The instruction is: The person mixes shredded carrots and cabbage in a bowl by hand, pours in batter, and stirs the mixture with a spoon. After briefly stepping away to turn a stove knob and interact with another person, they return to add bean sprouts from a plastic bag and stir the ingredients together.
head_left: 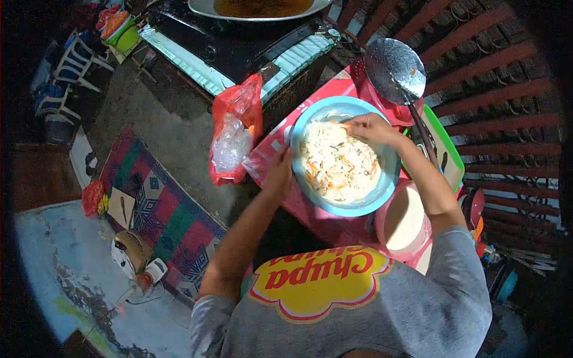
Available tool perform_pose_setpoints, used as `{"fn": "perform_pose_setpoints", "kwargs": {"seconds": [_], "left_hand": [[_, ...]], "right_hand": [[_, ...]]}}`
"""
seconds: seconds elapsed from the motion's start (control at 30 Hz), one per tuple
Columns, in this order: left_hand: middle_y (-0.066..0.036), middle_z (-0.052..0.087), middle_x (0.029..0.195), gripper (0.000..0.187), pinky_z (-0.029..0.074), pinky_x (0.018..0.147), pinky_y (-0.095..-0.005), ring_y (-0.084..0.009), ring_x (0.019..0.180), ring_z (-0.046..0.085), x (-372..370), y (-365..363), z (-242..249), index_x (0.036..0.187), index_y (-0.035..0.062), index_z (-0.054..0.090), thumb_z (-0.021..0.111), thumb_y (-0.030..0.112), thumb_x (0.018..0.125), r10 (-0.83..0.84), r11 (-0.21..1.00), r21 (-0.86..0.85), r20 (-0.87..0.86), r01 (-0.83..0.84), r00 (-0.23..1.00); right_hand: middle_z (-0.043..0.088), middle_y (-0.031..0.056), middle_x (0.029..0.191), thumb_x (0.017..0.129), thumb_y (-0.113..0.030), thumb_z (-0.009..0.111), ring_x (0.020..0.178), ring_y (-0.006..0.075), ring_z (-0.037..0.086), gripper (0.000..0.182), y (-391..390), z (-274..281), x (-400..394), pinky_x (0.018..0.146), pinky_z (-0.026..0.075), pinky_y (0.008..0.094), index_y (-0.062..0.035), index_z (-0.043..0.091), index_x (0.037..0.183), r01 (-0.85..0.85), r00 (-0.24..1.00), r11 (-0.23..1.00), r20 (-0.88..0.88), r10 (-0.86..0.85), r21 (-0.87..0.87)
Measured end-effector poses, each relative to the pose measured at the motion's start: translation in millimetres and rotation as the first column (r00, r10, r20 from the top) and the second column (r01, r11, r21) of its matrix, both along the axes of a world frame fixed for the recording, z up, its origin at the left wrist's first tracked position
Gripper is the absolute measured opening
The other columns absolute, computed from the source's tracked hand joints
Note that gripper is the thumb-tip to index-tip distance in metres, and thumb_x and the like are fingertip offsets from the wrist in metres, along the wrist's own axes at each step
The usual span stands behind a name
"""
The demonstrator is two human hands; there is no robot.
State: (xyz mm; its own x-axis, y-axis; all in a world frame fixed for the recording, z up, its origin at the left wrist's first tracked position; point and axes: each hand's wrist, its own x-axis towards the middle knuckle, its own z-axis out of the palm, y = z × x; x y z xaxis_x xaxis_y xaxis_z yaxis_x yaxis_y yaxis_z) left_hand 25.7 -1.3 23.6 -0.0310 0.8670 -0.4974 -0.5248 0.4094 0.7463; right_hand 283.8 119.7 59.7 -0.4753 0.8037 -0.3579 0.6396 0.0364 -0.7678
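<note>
A light-blue basin (pixel 302 190) stands on the pink-covered table and holds shredded vegetables in white batter (pixel 340 161), with orange and green bits showing. My left hand (pixel 279 173) grips the basin's left edge; its fingertips are partly hidden against the side. Over the upper right part of the basin, my right hand (pixel 373 128) has its fingers pinched together on some of the vegetable batter. Below the basin, near my right forearm, sits a pink tub (pixel 406 218) with a pale, smooth content.
A skimmer (pixel 394 71) rests over a pink basket beside a green-rimmed tray (pixel 456 158). A red plastic bag (pixel 236 128) hangs at the table's left. Ahead, a wide pan (pixel 262 9) with brown liquid sits on the stove (pixel 221 45). A patterned mat (pixel 158 215) lies at lower left.
</note>
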Motion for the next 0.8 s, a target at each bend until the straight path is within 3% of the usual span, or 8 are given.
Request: {"fn": "perform_pose_setpoints", "kwargs": {"seconds": [0.1,0.13,0.2,0.33,0.4,0.47,0.7,0.8], "left_hand": [[-0.009,0.059,0.104,0.034,0.041,0.083,-0.0275,-0.0147,0.093,0.053,-13.7,37.0,13.9,0.115,-0.0015,0.052,0.045,0.023,0.091,-0.180,0.983,-0.008,-0.222,0.183,0.958],[-0.009,0.059,0.104,0.034,0.041,0.083,-0.0275,-0.0147,0.093,0.053,-19.7,48.3,0.2,0.115,-0.0015,0.052,0.045,0.023,0.091,-0.184,0.982,-0.007,-0.220,0.187,0.958],[-0.006,0.061,0.097,0.033,0.042,0.079,-0.0268,-0.0139,0.088,0.055,-27.2,62.9,-38.3,0.111,0.0001,0.056,0.046,0.024,0.091,-0.251,0.727,0.491,-0.460,0.479,0.852],[-0.005,0.061,0.093,0.033,0.042,0.079,-0.0282,-0.0150,0.087,0.055,-12.9,53.7,7.2,0.110,-0.0008,0.056,0.045,0.024,0.091,-0.304,0.921,0.261,0.020,0.289,0.952],[-0.007,0.059,0.100,0.033,0.042,0.081,-0.0297,-0.0160,0.090,0.054,-7.5,33.1,44.3,0.112,-0.0023,0.053,0.042,0.022,0.092,-0.185,0.982,-0.018,-0.254,0.187,0.949],[-0.007,0.056,0.104,0.033,0.042,0.082,-0.0301,-0.0161,0.092,0.053,7.7,-1.6,18.8,0.113,-0.0022,0.052,0.041,0.022,0.092,-0.026,0.995,0.089,-0.288,0.054,0.957],[-0.009,0.052,0.110,0.033,0.039,0.087,-0.0309,-0.0172,0.098,0.050,35.8,-73.5,29.3,0.116,-0.0015,0.047,0.038,0.021,0.094,0.214,0.973,0.094,-0.001,-0.213,0.977],[-0.009,0.053,0.108,0.033,0.040,0.086,-0.0302,-0.0167,0.099,0.050,14.2,-43.3,-9.7,0.116,-0.0016,0.048,0.039,0.021,0.094,0.070,0.990,0.129,-0.073,-0.061,0.995]], "right_hand": [[0.064,0.0105,0.072,0.080,-0.033,0.057,0.058,0.0221,0.060,0.026,-38.0,64.0,-20.9,0.053,0.045,0.0339,-0.0200,0.065,0.100,-0.322,0.934,0.841,0.290,0.208,0.434],[0.063,0.0117,0.074,0.080,-0.033,0.057,0.054,0.0277,0.058,0.027,-58.4,94.7,-27.8,0.050,0.045,0.0380,-0.0209,0.064,0.102,-0.379,0.875,0.849,0.441,0.199,0.369],[0.062,0.0064,0.064,0.079,-0.024,0.057,0.043,0.0227,0.054,0.026,-102.5,96.6,-14.6,0.040,0.042,0.0353,-0.0215,0.063,0.104,-0.434,0.887,0.726,0.394,0.241,0.533],[0.058,0.0061,0.060,0.070,-0.014,0.060,0.047,0.0188,0.056,0.049,-185.4,122.0,-4.7,0.040,0.043,0.0313,-0.0193,0.053,0.118,-0.569,0.728,0.625,0.681,0.081,0.535],[0.060,0.0084,0.061,0.070,-0.016,0.063,0.050,0.0211,0.057,0.039,-188.2,138.5,5.5,0.043,0.045,0.0330,-0.0182,0.060,0.109,-0.349,0.839,0.807,0.542,0.044,0.476],[0.061,0.0098,0.062,0.073,-0.018,0.063,0.053,0.0241,0.059,0.026,-174.7,146.0,12.8,0.048,0.046,0.0349,-0.0167,0.066,0.099,-0.092,0.918,0.755,0.349,-0.189,0.650],[0.065,0.0120,0.084,0.078,-0.038,0.056,0.075,0.0282,0.063,0.032,-45.6,67.9,22.1,0.066,0.048,0.0382,-0.0161,0.065,0.099,0.069,0.716,0.947,0.645,-0.265,0.313],[0.065,0.0088,0.080,0.078,-0.035,0.058,0.067,0.0187,0.062,0.031,0.8,17.8,-5.8,0.063,0.048,0.0326,-0.0162,0.064,0.102,-0.082,0.962,0.994,0.267,0.059,0.077]]}}
